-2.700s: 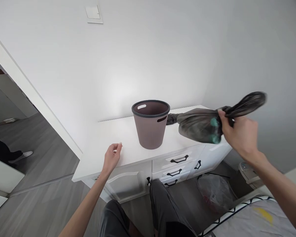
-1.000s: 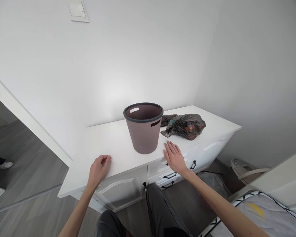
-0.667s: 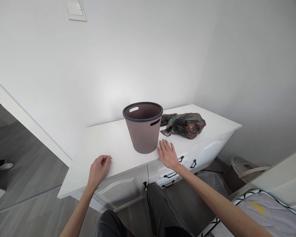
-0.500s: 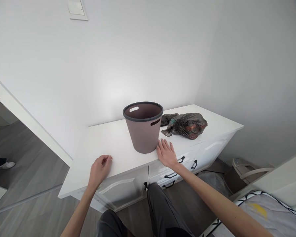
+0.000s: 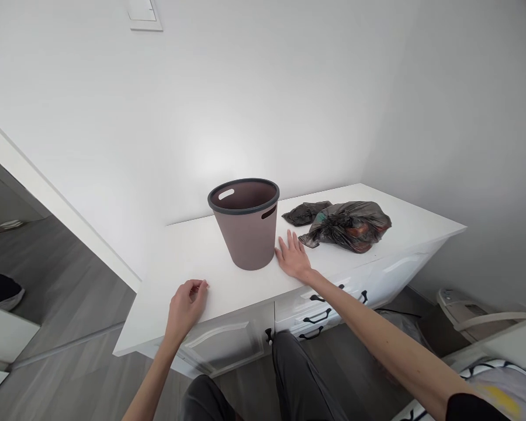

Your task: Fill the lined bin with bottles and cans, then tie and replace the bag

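Note:
A mauve bin [image 5: 251,237] with a dark rim stands upright on the white cabinet top [image 5: 175,251]. Just right of its base, my right hand [image 5: 293,256] lies on the surface with its fingers spread, holding nothing. My left hand [image 5: 187,304] rests near the front edge, left of the bin, its fingers curled and pinched together; whatever is between them is too small to name. Right of the bin lie a knotted dark plastic bag [image 5: 355,227] with things inside and a smaller dark bag [image 5: 305,213] behind it.
Drawers and doors with black handles [image 5: 317,316] form the cabinet front. On the floor at the right stands a lidded brown container [image 5: 460,316]. A doorway is at the left, and a wall switch [image 5: 144,14] is above.
The view has shifted, the cabinet corner showing farther right. My right hand has moved a little forward and right along the surface, and more of the smaller bag shows beside the bin.

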### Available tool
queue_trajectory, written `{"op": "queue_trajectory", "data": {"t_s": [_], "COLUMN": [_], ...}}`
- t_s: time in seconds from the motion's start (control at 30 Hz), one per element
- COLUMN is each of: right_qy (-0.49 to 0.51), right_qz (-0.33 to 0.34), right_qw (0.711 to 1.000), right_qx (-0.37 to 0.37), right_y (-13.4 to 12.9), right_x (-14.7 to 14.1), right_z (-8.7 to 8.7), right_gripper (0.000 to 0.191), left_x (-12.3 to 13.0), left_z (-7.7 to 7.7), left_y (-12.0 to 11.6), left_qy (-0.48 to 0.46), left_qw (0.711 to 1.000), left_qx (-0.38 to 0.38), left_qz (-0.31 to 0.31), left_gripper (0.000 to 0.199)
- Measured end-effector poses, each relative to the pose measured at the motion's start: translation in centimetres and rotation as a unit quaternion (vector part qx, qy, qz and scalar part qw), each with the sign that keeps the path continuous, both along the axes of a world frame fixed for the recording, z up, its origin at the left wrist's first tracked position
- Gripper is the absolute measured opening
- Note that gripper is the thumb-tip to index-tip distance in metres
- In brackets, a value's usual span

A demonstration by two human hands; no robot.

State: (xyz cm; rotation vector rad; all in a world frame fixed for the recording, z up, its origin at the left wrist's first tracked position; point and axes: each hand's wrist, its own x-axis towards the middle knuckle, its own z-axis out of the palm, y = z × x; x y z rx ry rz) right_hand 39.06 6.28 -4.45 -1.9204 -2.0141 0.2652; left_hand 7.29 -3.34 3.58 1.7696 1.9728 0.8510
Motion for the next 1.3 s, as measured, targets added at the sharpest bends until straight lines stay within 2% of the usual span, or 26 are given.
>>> {"op": "queue_trajectory", "data": {"t_s": [0.17,0.33,0.47,0.63,0.73,0.87,1.0,1.17,1.3], "right_qy": [-0.001,0.022,0.017,-0.013,-0.014,0.002,0.004,-0.029,-0.005], "right_qz": [-0.046,-0.103,-0.138,-0.114,-0.084,-0.028,0.012,0.074,0.118], "right_qw": [0.999,0.99,0.988,0.993,0.996,1.0,1.0,0.995,0.991], "right_qx": [0.028,0.098,0.071,0.018,0.01,0.006,0.018,0.059,0.062], "right_y": [4.0,7.9,10.1,10.4,9.0,5.7,1.4,-4.3,-8.8], "right_x": [0.7,1.6,2.3,2.7,2.8,2.8,2.6,2.3,2.4], "right_z": [-0.4,-2.4,-3.9,-4.5,-4.2,-3.5,-2.7,-1.6,-0.2], "right_gripper": [0.065,0.058,0.06,0.066,0.066,0.072,0.075,0.071,0.068], "left_x": [-0.1,-0.6,-0.9,-0.8,-0.7,-0.7,-0.6,-0.6,-0.4], "left_z": [-0.2,-0.9,-1.4,-1.4,-1.3,-1.3,-1.3,-1.4,-0.9], "left_y": [0.2,0.5,0.7,0.7,0.6,0.4,0.3,0.1,-0.3], "left_qy": [0.013,0.014,0.02,0.031,0.033,0.037,0.04,0.052,0.06], "left_qw": [1.0,1.0,1.0,0.999,0.999,0.998,0.998,0.997,0.997], "left_qx": [0.016,0.021,0.019,0.029,0.034,0.041,0.042,0.045,0.045], "left_qz": [-0.001,-0.002,-0.004,-0.006,-0.006,-0.01,-0.015,-0.016,-0.017], "left_gripper": [0.042,0.041,0.04,0.039,0.039,0.038,0.039,0.04,0.04]}}
